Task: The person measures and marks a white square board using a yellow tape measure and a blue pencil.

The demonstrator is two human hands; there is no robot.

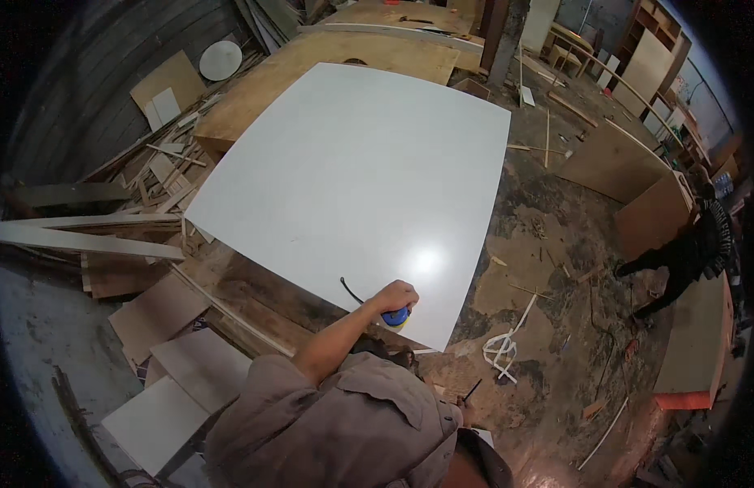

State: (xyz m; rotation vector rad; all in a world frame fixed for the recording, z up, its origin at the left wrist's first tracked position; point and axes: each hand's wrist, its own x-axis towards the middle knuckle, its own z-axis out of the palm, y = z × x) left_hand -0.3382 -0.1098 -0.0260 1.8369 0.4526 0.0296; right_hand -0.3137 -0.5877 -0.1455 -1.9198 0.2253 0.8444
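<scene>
A large white panel (360,171) lies flat in front of me. My left hand (395,298) rests at its near edge, fingers wrapped round a blue and yellow tape measure (395,317). A thin black strap or cord (351,290) curves over the panel beside the left wrist. Low on the right, mostly hidden by my brown shirt, my right hand (465,406) is closed on a thin dark pencil-like stick (473,389), below the panel's near corner.
A wooden worktable (312,50) supports the panel. Scrap boards (161,317) and offcuts crowd the left. White strip (500,348) lies tangled on the littered floor at right. Beyond it, a person in dark clothes (692,252) bends beside brown boards (617,163). A post (507,41) stands behind.
</scene>
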